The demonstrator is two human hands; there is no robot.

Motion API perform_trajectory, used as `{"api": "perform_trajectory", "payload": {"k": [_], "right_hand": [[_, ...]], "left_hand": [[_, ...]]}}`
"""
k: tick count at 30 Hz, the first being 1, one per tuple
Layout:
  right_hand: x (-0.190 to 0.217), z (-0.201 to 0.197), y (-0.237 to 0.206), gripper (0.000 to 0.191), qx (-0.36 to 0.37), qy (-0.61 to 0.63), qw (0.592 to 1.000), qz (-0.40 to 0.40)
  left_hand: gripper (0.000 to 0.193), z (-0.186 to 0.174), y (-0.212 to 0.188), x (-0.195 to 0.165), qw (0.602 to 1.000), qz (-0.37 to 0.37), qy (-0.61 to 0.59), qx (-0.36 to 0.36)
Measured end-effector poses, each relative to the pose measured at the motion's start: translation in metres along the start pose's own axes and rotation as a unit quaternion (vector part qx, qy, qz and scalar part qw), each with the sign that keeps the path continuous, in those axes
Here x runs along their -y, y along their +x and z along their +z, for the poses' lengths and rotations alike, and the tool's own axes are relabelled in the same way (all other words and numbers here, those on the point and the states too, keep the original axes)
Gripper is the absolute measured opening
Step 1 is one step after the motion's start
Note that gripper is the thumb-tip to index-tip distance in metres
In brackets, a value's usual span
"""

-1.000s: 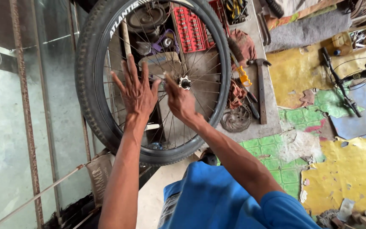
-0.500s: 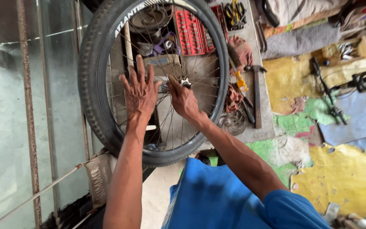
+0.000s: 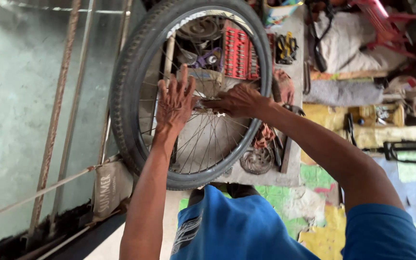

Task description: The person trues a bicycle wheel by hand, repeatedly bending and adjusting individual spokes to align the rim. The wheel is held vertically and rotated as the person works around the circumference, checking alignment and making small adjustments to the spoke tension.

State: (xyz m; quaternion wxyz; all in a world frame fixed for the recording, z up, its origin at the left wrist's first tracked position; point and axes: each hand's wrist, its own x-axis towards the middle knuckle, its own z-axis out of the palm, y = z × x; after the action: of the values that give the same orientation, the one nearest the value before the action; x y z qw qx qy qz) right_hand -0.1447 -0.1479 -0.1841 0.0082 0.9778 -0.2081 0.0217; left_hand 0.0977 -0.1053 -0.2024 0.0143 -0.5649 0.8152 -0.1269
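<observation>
A red socket-set case [image 3: 237, 53], rectangular and open, lies at the far side of the grey board [image 3: 266, 179], seen through the wheel's spokes. A tan cardboard box [image 3: 205, 79] stands just left of it, behind the spokes. A colourful carton [image 3: 280, 12] sits at the board's far edge. A tan printed bag [image 3: 109, 188] hangs off the board's near left corner, beside the tyre.
</observation>
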Motion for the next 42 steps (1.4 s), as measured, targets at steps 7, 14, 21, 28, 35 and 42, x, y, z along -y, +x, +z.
{"api": "perform_trajectory", "payload": {"k": [7,14,21,28,35,42], "right_hand": [[-0.02,0.008,0.023,0.049,0.229,-0.006,0.973,-0.04],[-0.013,-0.003,0.018,0.044,0.121,0.013,0.991,-0.055],[0.02,0.01,0.015,0.037,0.171,-0.001,0.985,0.003],[0.093,0.058,0.017,0.053,0.042,0.231,0.946,0.222],[0.098,0.056,0.009,0.042,-0.128,0.277,0.924,0.231],[0.081,0.052,-0.027,0.034,-0.263,0.393,0.843,0.258]], "left_hand": [[0.061,0.008,0.001,0.004,1.0,-0.005,0.018,0.002],[0.062,0.0,-0.002,0.003,0.999,0.003,0.033,-0.011],[0.063,-0.003,-0.004,0.004,0.999,0.001,0.033,0.002],[0.062,0.002,-0.005,0.005,0.999,0.002,0.043,0.004],[0.06,-0.005,-0.006,0.002,0.998,-0.004,0.063,-0.001],[0.062,-0.008,-0.002,0.002,0.998,0.0,0.066,0.005]]}}
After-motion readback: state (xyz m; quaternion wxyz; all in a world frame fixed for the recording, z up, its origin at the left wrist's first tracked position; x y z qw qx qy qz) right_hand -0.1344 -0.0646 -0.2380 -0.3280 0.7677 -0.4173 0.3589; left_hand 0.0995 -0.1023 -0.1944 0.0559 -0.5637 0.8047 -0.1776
